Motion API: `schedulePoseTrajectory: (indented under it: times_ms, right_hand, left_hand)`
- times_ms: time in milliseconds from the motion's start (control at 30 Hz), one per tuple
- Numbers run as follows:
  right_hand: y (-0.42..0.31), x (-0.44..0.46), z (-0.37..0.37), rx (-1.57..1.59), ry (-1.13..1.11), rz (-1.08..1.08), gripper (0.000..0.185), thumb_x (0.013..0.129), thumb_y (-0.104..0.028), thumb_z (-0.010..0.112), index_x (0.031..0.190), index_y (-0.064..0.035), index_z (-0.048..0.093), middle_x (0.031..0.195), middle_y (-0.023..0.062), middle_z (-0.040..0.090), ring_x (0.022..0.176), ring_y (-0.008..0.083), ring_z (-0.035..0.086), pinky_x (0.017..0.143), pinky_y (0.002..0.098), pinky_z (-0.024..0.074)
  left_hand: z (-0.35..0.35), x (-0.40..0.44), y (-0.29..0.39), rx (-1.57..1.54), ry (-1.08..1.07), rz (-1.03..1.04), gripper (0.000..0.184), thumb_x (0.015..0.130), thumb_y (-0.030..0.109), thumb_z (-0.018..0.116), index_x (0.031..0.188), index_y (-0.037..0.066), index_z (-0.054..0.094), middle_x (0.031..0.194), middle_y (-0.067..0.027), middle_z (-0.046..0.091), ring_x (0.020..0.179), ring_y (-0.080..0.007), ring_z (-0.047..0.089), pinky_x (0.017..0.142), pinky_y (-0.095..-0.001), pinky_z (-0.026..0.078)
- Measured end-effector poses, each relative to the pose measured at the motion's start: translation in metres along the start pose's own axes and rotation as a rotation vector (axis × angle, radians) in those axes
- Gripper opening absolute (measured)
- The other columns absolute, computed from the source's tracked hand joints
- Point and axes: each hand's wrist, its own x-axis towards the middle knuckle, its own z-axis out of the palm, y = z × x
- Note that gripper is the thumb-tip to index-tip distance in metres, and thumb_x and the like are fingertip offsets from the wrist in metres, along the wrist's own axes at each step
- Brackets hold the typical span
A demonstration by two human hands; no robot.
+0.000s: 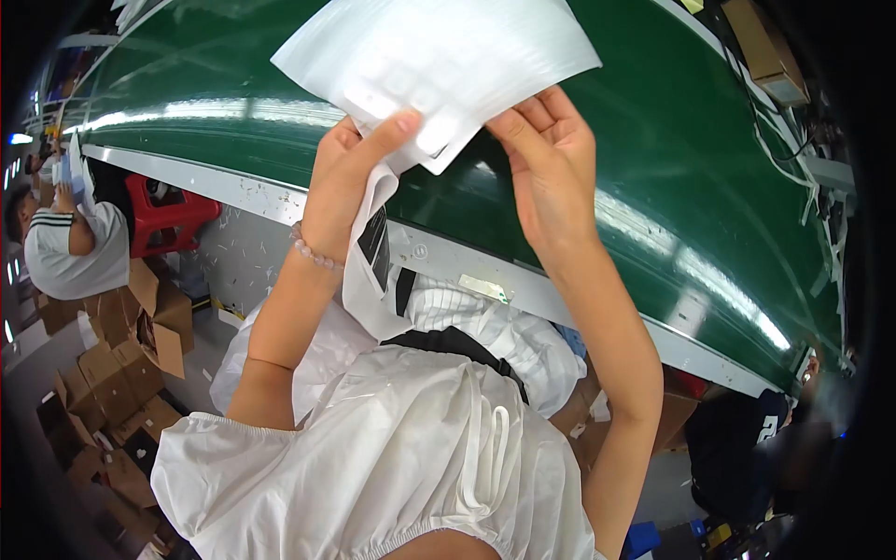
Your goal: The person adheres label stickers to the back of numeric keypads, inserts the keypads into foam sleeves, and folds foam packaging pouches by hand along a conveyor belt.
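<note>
A white, slightly translucent bag (467,42) is held up over the green work surface. My left hand (359,163) is closed on its lower left part, with the thumb pressed on top. Beside that thumb, a pale object with rounded edges (434,135) shows at the bag's lower edge; its kind I cannot make out. My right hand (553,154) pinches the bag's lower right edge between thumb and fingers. From under my left hand hangs a white folded strip (359,289) with a black printed patch.
A long green conveyor belt (672,168) with a metal edge (551,294) runs in front of me. Cardboard boxes (117,373) and a red stool (168,219) stand at left, near a seated person (75,247). Another person in dark clothing (737,448) is at right.
</note>
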Motion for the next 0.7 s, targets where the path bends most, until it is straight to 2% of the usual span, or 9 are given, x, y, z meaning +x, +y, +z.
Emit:
schedulePoseTrajectory:
  times_ms: [100,133,200,267,433,467,600,633,700]
  right_hand:
    - [-0.004,0.000,-0.008,-0.060,0.071,-0.077,0.027,0.072,0.001,0.066,0.097,0.0046,0.058,0.087,0.0130,0.063,0.076,0.0181,0.061,0.074,0.0258,0.0493]
    - [-0.005,-0.005,-0.009,-0.058,0.110,-0.058,0.027,0.072,0.001,0.066,0.097,0.0046,0.058,0.087,0.0130,0.063,0.076,0.0181,0.061,0.074,0.0258,0.0493]
    - [-0.007,-0.012,-0.003,-0.096,0.101,0.020,0.029,0.079,-0.001,0.060,0.106,0.0053,0.053,0.096,0.0138,0.062,0.085,0.0165,0.059,0.078,0.0232,0.0477]
    - [-0.009,-0.014,-0.001,-0.127,0.066,0.073,0.031,0.086,-0.003,0.055,0.115,0.0059,0.048,0.106,0.0147,0.060,0.093,0.0149,0.058,0.083,0.0207,0.0462]
    - [-0.009,-0.010,-0.002,-0.131,0.104,0.111,0.030,0.085,-0.003,0.054,0.113,0.0066,0.049,0.104,0.0147,0.060,0.091,0.0148,0.058,0.081,0.0206,0.0461]
    - [-0.009,-0.009,-0.002,-0.135,0.109,0.119,0.030,0.085,-0.003,0.054,0.113,0.0067,0.049,0.104,0.0147,0.060,0.091,0.0148,0.058,0.080,0.0206,0.0461]
    - [-0.006,-0.005,-0.002,-0.157,0.095,0.155,0.029,0.084,-0.002,0.054,0.111,0.0074,0.050,0.102,0.0147,0.060,0.088,0.0148,0.057,0.078,0.0205,0.0460]
    - [-0.005,-0.004,-0.003,-0.162,0.084,0.168,0.029,0.084,-0.002,0.054,0.111,0.0076,0.051,0.102,0.0147,0.060,0.088,0.0148,0.057,0.077,0.0205,0.0460]
    - [-0.003,-0.004,-0.002,-0.172,0.051,0.212,0.029,0.083,-0.002,0.054,0.110,0.0079,0.051,0.101,0.0147,0.060,0.087,0.0148,0.057,0.076,0.0205,0.0460]
  left_hand:
    - [-0.006,0.001,-0.012,0.149,-0.163,-0.059,0.039,0.086,0.036,0.057,0.087,-0.003,0.058,0.054,-0.0045,0.051,0.038,-0.0070,0.040,0.033,-0.0161,0.027]
    - [-0.007,0.001,-0.014,0.020,-0.199,-0.012,0.039,0.085,0.036,0.059,0.088,-0.003,0.058,0.056,-0.0056,0.053,0.039,-0.0067,0.041,0.033,-0.0162,0.028]
    - [-0.006,-0.003,-0.010,-0.101,-0.235,-0.021,0.039,0.084,0.035,0.061,0.088,-0.004,0.058,0.058,-0.0068,0.055,0.040,-0.0064,0.041,0.033,-0.0164,0.028]
    - [-0.002,-0.002,-0.005,-0.238,-0.143,0.016,0.049,0.091,0.044,0.046,0.099,-0.004,0.056,0.053,-0.0024,0.045,0.043,-0.0070,0.040,0.036,-0.0175,0.029]
    - [-0.001,-0.011,-0.024,0.068,-0.308,-0.078,0.048,0.093,0.041,0.043,0.103,-0.003,0.058,0.059,-0.0045,0.048,0.047,-0.0064,0.039,0.042,-0.0152,0.029]
    - [0.003,-0.015,-0.025,0.069,-0.312,-0.087,0.048,0.093,0.041,0.043,0.103,-0.003,0.058,0.059,-0.0045,0.048,0.047,-0.0064,0.039,0.042,-0.0152,0.029]
    - [0.037,-0.036,-0.017,0.037,-0.644,0.000,0.038,0.092,0.031,0.047,0.101,-0.003,0.061,0.062,-0.0069,0.053,0.049,-0.0062,0.038,0.045,-0.0149,0.027]
    - [0.037,-0.036,-0.017,0.035,-0.634,-0.003,0.038,0.092,0.031,0.047,0.101,-0.003,0.061,0.062,-0.0069,0.053,0.049,-0.0062,0.038,0.045,-0.0149,0.027]
    - [0.032,-0.038,-0.019,0.089,-0.527,-0.106,0.034,0.087,0.029,0.055,0.089,-0.004,0.063,0.060,-0.0048,0.055,0.049,-0.0058,0.040,0.046,-0.0150,0.029]
